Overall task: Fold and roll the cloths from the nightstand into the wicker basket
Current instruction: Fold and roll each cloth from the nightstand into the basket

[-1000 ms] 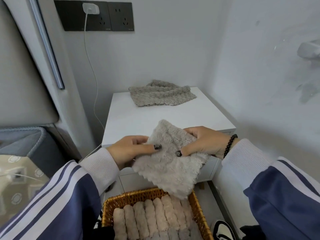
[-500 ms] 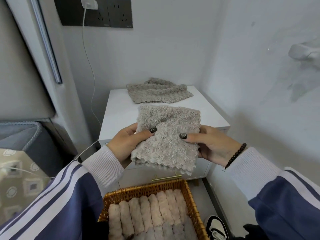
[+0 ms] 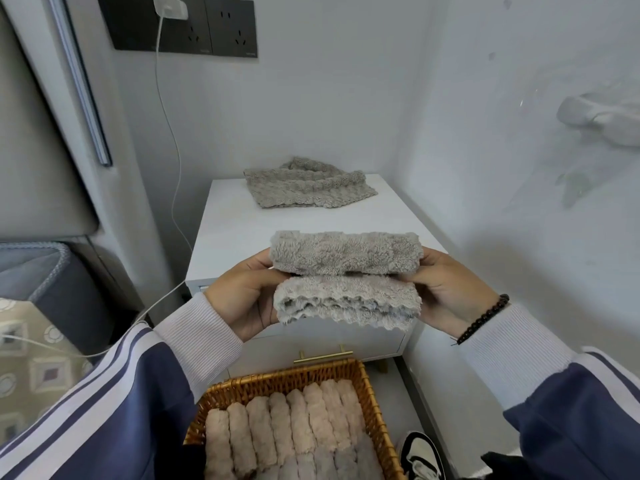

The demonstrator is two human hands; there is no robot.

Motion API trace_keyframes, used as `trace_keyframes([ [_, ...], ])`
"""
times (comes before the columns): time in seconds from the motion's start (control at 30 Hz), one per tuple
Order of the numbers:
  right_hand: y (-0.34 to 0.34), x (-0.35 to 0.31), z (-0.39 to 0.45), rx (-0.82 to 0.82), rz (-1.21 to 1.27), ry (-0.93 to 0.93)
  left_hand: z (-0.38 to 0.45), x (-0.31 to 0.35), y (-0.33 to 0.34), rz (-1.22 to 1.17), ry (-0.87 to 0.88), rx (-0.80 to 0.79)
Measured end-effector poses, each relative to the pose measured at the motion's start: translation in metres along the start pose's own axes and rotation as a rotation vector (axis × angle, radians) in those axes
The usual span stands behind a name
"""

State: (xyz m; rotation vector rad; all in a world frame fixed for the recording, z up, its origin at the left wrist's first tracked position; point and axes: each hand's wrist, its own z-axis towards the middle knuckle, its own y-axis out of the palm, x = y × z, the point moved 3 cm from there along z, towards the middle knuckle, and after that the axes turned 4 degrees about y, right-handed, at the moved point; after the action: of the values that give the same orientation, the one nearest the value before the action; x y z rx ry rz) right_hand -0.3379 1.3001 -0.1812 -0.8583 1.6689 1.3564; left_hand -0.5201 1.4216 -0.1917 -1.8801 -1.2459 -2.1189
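Note:
A fluffy grey cloth (image 3: 346, 278) is held in the air before the white nightstand (image 3: 228, 233), folded over into a long double band with its scalloped edges toward me. My left hand (image 3: 242, 299) grips its left end and my right hand (image 3: 446, 292) grips its right end, fingers curled behind the fabric. A small pile of grey cloths (image 3: 308, 183) lies at the back of the nightstand top. Below my hands stands the wicker basket (image 3: 372, 400), holding several rolled cloths (image 3: 284, 431) side by side.
A white charging cable (image 3: 169, 133) hangs from the black wall sockets (image 3: 180, 24) down past the nightstand's left side. A bed edge and patterned bedding (image 3: 31, 358) lie at left. A wall is close on the right; a shoe (image 3: 420, 455) shows beside the basket.
The cloth has gone from hanging loosely to flat and then folded over into a narrower band. Both hands shifted out to its ends, with the thumbs no longer on its front.

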Motion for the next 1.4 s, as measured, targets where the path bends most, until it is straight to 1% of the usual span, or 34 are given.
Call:
trace_keyframes([
  [0.1, 0.006, -0.002, 0.001, -0.052, 0.027, 0.045, 0.000, 0.001, -0.001, -0.083, -0.002, 0.049],
  [0.2, 0.007, 0.000, 0.003, -0.044, -0.003, 0.133, -0.004, 0.004, -0.004, -0.104, -0.041, 0.056],
  [0.27, 0.008, 0.002, 0.003, -0.025, -0.062, 0.189, -0.005, 0.006, -0.009, -0.079, -0.072, 0.053],
  [0.3, 0.008, 0.003, 0.003, 0.005, -0.103, 0.216, -0.006, 0.006, -0.013, -0.049, -0.090, 0.083],
  [0.37, 0.010, 0.006, 0.001, 0.092, -0.314, 0.238, -0.005, 0.003, -0.020, 0.033, -0.133, 0.131],
  [0.43, 0.018, 0.010, -0.001, 0.140, -0.601, 0.245, -0.005, -0.002, -0.023, 0.245, -0.149, 0.145],
  [0.5, 0.026, 0.017, 0.000, 0.141, -0.818, 0.248, -0.008, -0.008, -0.025, 0.442, -0.174, 0.101],
  [0.57, 0.029, 0.025, 0.004, 0.130, -0.929, 0.283, -0.012, -0.011, -0.035, 0.515, -0.182, 0.070],
  [0.67, 0.037, 0.037, 0.010, 0.020, -1.135, 0.327, -0.021, -0.009, -0.045, 0.532, -0.126, 0.018],
  [0.7, 0.041, 0.042, 0.011, -0.036, -1.201, 0.344, -0.024, -0.008, -0.048, 0.583, -0.119, -0.002],
  [0.77, 0.055, 0.060, 0.013, -0.180, -1.328, 0.383, -0.031, -0.008, -0.053, 0.752, -0.116, -0.030],
  [0.83, 0.068, 0.081, 0.012, -0.284, -1.430, 0.408, -0.039, -0.013, -0.058, 0.960, -0.122, -0.033],
  [0.9, 0.078, 0.101, 0.011, -0.314, -1.448, 0.445, -0.045, -0.021, -0.064, 1.176, -0.149, -0.046],
  [0.97, 0.081, 0.123, 0.014, -0.288, -1.461, 0.485, -0.051, -0.029, -0.072, 1.349, -0.193, -0.039],
  [1.07, 0.082, 0.153, 0.018, -0.229, -1.435, 0.480, -0.060, -0.038, -0.088, 1.513, -0.253, 0.045],
  [1.13, 0.081, 0.175, 0.019, -0.206, -1.393, 0.489, -0.066, -0.046, -0.105, 1.542, -0.332, 0.135],
  [1.2, 0.080, 0.200, 0.021, -0.187, -1.346, 0.508, -0.073, -0.059, -0.126, 1.561, -0.457, 0.211],
  [1.27, 0.077, 0.225, 0.022, -0.126, -1.305, 0.506, -0.080, -0.074, -0.141, 1.553, -0.569, 0.252],
  [1.33, 0.075, 0.254, 0.024, -0.059, -1.264, 0.475, -0.083, -0.094, -0.150, 1.526, -0.644, 0.278],
  [1.4, 0.076, 0.286, 0.022, 0.019, -1.228, 0.468, -0.084, -0.119, -0.157, 1.428, -0.716, 0.300],
])
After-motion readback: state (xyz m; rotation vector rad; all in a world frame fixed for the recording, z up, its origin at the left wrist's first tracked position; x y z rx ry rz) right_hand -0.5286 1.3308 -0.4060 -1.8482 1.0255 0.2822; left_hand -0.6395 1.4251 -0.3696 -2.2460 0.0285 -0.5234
